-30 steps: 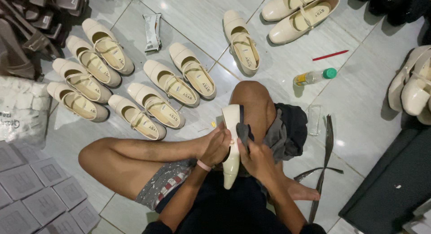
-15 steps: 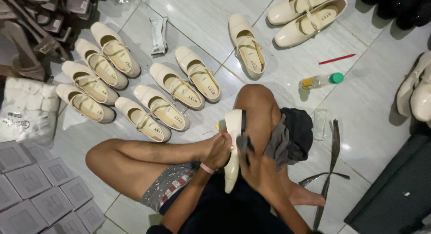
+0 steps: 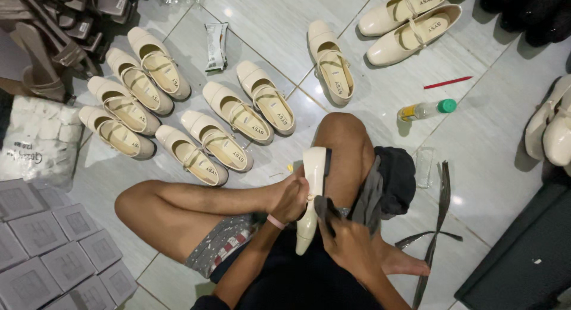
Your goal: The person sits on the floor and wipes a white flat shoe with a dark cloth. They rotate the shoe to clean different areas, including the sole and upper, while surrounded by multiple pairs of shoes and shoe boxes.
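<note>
Cream shoe [image 3: 312,197] is held on its side over the person's lap, toe end up near the raised knee, heel end down toward the shorts. Left hand [image 3: 291,198] is wrapped around its left side at mid-length, fingers closed on the upper. Right hand [image 3: 345,241] closes on a dark cloth [image 3: 326,210] and presses it against the shoe's lower right side. A grey-black rag [image 3: 386,182] is draped over the right thigh, just beside the shoe.

The person sits on the tiled floor [image 3: 267,24].

- Six matching cream shoes [image 3: 178,120] lie in rows toward the floor's far left
- Two more [image 3: 250,105] lie between those and the knee
- A single one [image 3: 333,63] lies far centre
- Another pair [image 3: 410,19] sits toward the far right corner

A small bottle with a green cap [image 3: 427,109] lies right of the knee, a red pencil [image 3: 447,83] beyond it. A dark strap [image 3: 437,227] trails along the floor near the right foot. Grey boxes [image 3: 47,244] are stacked at the near left corner, with a white plastic bag [image 3: 38,140] above them. A snack wrapper [image 3: 216,45] lies far left of centre.
</note>
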